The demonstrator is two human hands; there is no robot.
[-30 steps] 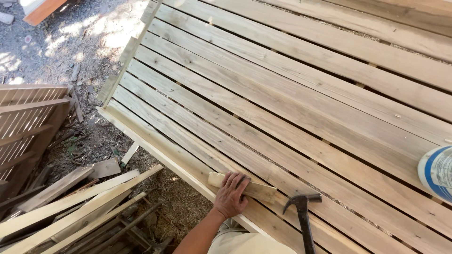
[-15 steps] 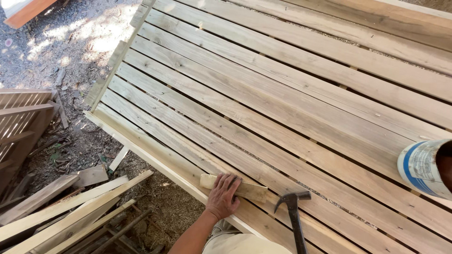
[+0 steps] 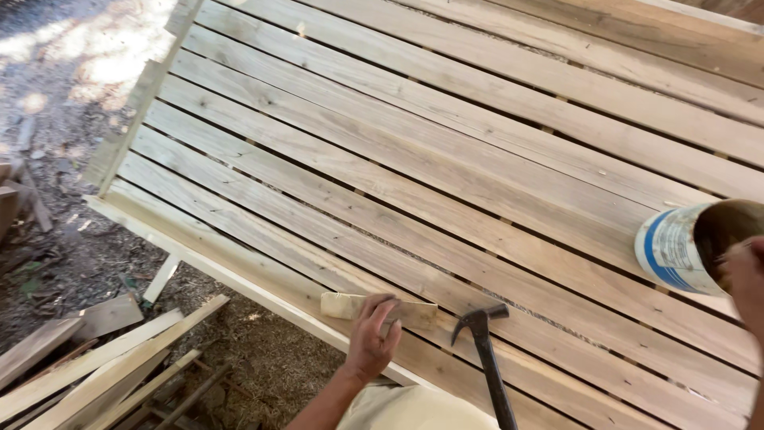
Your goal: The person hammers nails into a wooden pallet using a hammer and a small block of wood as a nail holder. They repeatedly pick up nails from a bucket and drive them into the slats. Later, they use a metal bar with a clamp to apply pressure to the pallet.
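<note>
Pressing your left hand (image 3: 372, 338) flat on the small wood block (image 3: 380, 308), fingers loose, just left of the hammer (image 3: 484, 357). Your right hand (image 3: 746, 275) reaches into the can (image 3: 691, 247), well right of the hammer; can't tell its grip.

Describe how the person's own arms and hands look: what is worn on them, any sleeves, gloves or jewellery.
Both hands are bare, with no gloves. The left hand shows no ring or watch, and its forearm is uncovered, with no sleeve in view. Only an edge of the right hand shows at the frame's border, too little to tell more.

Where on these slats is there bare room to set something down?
The slatted platform is bare above and left of the wooden block, up to the far edge. It is crowded near the left hand, the hammer and the tin can by the right hand.
</note>
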